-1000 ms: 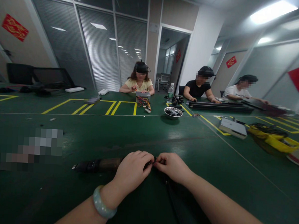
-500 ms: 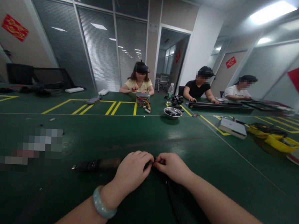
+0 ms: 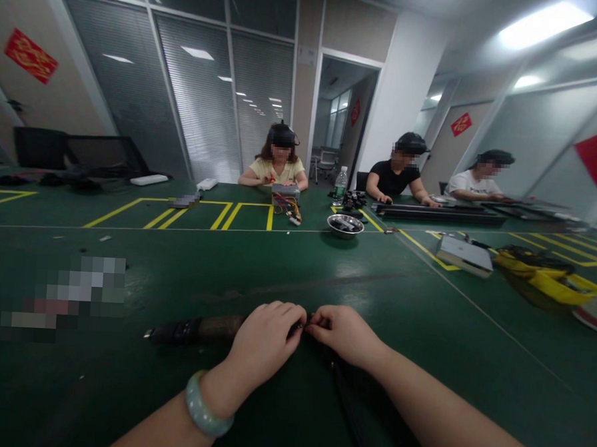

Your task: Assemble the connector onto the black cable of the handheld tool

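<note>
Across the green table in front of me lies a long dark cylindrical tool with a brown middle section, a ribbed black collar and a small metal tip pointing left. It resembles an electric screwdriver, though I cannot be sure. My left hand is closed around its right end and hides that part. Fingertips of my right hand are pinched together against the left fingers, on a small dark part that I cannot make out. A black cable runs from below my right hand toward the table's near edge.
Farther back stand a metal bowl of small dark parts, a power supply with coloured wires, and a water bottle. To the right are a silver box and a yellow tray. Three people sit across the table.
</note>
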Motion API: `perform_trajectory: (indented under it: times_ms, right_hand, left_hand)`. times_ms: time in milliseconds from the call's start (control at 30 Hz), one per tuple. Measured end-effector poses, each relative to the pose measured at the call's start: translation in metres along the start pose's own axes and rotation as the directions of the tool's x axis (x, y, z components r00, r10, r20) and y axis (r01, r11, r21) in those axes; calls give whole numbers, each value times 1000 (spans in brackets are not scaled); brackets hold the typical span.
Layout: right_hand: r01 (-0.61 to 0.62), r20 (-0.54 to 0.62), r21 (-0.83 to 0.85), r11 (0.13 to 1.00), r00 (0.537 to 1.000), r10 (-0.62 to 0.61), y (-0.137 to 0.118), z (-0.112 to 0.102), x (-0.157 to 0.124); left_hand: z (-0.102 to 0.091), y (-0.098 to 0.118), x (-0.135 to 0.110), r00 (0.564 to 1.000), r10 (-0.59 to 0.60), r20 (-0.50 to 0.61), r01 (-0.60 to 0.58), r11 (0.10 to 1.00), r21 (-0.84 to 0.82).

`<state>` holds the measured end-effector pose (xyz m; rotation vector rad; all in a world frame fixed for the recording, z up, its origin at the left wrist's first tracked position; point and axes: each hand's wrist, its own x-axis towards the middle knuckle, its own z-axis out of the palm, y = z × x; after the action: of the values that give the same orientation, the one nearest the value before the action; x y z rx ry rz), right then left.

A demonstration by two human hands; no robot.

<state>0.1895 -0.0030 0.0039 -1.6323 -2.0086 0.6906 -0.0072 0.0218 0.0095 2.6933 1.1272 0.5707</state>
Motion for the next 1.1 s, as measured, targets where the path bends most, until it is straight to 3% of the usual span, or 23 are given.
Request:
perform_trajectory:
  times_ms: [267,500,667,1100]
  right_hand:
    - [-13,12,20,1000,1000,13,2,1,2]
    - [0,1,-12,1000,1000,0,0,0,0]
    - [-16,13,7,1000,1000,16,-1,0,0]
    - [-3,8,-16,1000,1000,3,-2,-1,1]
  left_hand:
    - [6,-2,0,997,-67,-34,68,997,34]
    - [4,-2,0,1000,-15,-4,15,1000,22]
    - [4,0,-1,997,-72,-28,73,997,32]
    - [0,1,0,1000,5,-16,-5,1000,23]
